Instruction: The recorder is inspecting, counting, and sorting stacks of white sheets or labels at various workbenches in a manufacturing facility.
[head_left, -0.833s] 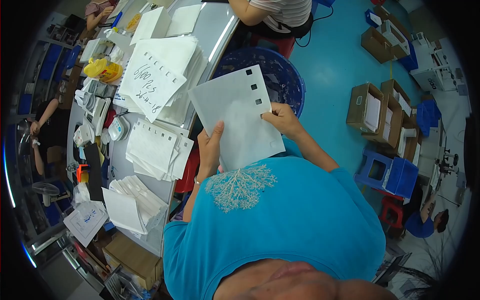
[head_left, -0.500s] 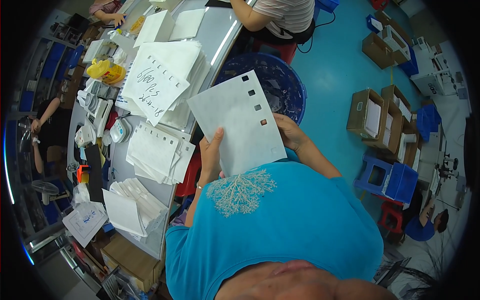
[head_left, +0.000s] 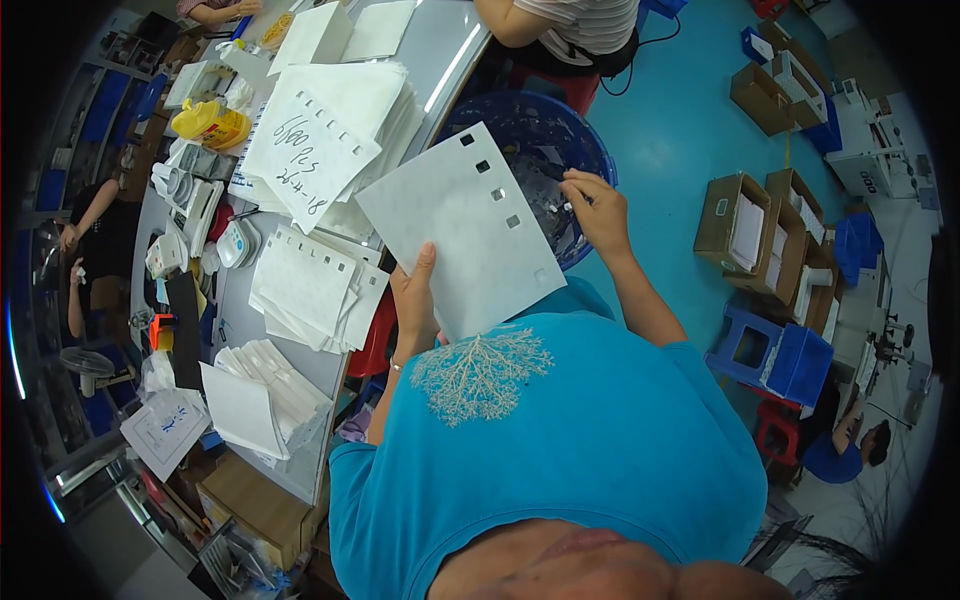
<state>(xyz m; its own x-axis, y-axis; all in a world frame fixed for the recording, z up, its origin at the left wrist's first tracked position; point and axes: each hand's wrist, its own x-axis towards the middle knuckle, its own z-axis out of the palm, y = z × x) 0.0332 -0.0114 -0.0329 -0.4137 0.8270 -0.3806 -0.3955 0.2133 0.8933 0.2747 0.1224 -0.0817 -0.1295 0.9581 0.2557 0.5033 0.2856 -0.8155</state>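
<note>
Left hand point(head_left: 411, 298): closed on the near left edge of a white sheet point(head_left: 450, 235), thumb on its upper face. The sheet is held tilted in front of the torso, right of the tabletop point(head_left: 440, 55); four square openings line its right side, with a fifth square outlined nearer. Right hand point(head_left: 604, 222): apart from the sheet, at the right side of the blue bin point(head_left: 592, 128), fingertips pinched on a pale scrap point(head_left: 567, 207). Left, on the tabletop: paper stacks point(head_left: 300, 292), yellow container point(head_left: 212, 124).
</note>
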